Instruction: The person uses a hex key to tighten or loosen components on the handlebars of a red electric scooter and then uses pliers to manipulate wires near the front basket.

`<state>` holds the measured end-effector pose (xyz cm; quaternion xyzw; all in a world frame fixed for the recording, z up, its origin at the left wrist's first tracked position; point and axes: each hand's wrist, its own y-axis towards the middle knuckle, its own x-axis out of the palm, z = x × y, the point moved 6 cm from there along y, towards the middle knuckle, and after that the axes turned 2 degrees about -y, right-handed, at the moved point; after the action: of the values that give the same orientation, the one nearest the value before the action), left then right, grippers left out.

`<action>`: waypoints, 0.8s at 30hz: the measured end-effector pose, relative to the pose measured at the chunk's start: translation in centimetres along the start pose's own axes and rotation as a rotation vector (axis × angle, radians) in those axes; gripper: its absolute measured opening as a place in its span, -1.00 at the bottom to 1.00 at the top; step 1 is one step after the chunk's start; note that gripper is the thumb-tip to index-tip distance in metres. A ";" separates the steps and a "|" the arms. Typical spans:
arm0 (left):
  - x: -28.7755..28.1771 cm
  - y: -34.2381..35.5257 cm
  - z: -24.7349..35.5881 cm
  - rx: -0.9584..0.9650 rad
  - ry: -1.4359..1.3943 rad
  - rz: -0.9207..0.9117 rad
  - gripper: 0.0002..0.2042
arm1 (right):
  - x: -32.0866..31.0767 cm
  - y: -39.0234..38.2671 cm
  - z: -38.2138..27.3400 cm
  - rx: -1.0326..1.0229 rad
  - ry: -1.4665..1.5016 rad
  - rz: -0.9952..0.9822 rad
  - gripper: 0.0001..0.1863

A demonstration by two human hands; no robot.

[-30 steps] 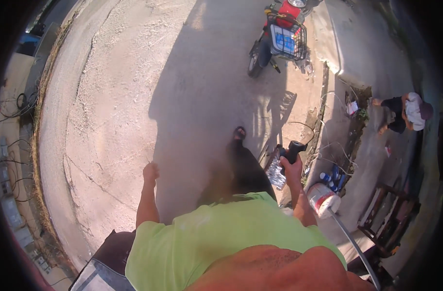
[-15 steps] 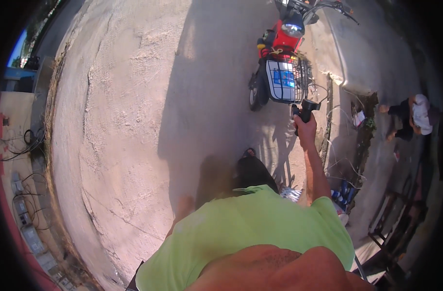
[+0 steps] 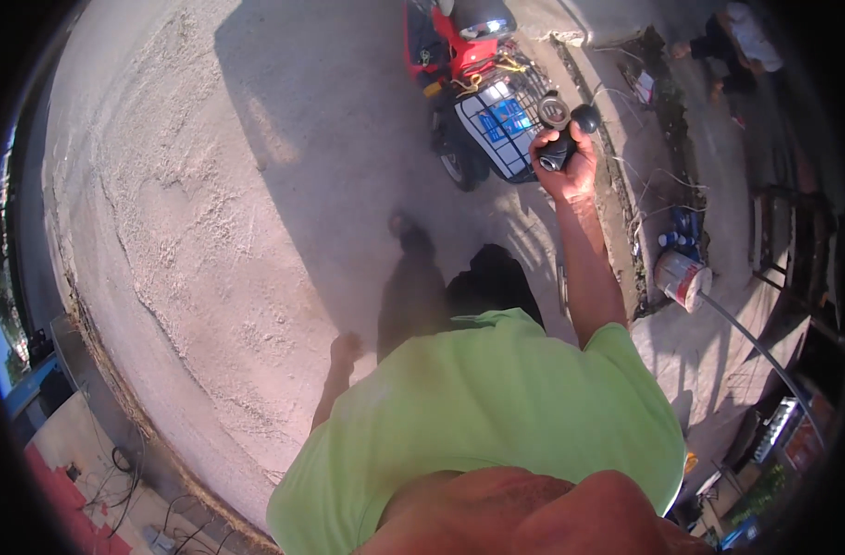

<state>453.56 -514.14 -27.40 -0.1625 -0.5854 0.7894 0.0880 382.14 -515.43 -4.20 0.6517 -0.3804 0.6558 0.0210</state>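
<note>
My right hand [image 3: 569, 165] is raised, closed around a black hand-held device [image 3: 557, 148] with a round metal-rimmed end and a dark knob. Just behind it stands a red two-wheeled scooter [image 3: 459, 51] with a black wire basket [image 3: 524, 157] holding a white panel with a blue patch [image 3: 506, 116]; whether the device touches the basket I cannot tell. My left hand [image 3: 347, 347] hangs low over the pale concrete, blurred by motion, so its fingers are unclear. My dark-trousered legs show above my green shirt.
A rough drainage gap [image 3: 672, 139] with loose wires runs along the right, holding blue cylinders [image 3: 683, 231]. A white bucket [image 3: 682, 279] with a pole sits nearby, beside dark frames [image 3: 774, 240]. Another person [image 3: 746, 46] squats at upper right. Cables [image 3: 122, 481] lie at lower left.
My right hand has risen with the black device toward the scooter, which appears nearer than a second ago. The view has rotated; my left hand has swung back and blurred.
</note>
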 end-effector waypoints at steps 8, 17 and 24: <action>-8.1 5.7 30.4 0.323 -0.187 -0.021 -0.77 | -0.9 2.3 2.0 -0.198 -0.386 0.264 -0.71; 0.9 6.2 30.8 0.341 0.253 -0.156 -0.79 | -9.1 9.9 -2.9 -0.238 -1.394 0.713 -0.36; 2.6 5.6 25.6 0.177 0.142 -0.121 -0.79 | -5.4 12.6 -2.9 0.126 -2.020 0.632 -0.21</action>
<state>442.25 -537.91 -26.47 -0.1740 -0.5144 0.8178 0.1905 373.92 -520.33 -14.42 0.7659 -0.3388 -0.1957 -0.5102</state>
